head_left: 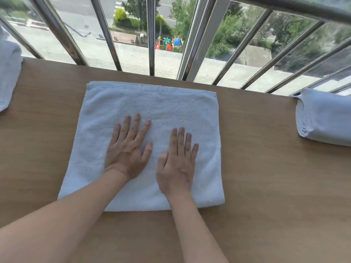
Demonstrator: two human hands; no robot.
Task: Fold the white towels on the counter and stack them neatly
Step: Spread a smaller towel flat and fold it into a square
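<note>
A white towel (152, 103), folded into a rough square, lies flat in the middle of the wooden counter (256, 168). My left hand (127, 149) rests palm down on its centre-left with fingers straight and spread. Beside it, my right hand (176, 160) presses flat on the towel's centre-right, fingers straight. A stack of folded white towels (326, 118) sits at the counter's right edge. Another white towel (8, 76) lies loosely at the far left, partly cut off by the frame.
Metal window bars (152, 35) rise along the counter's far edge, with a street and a playground far below behind the glass. Bare wood shows to both sides of the middle towel and in front of it.
</note>
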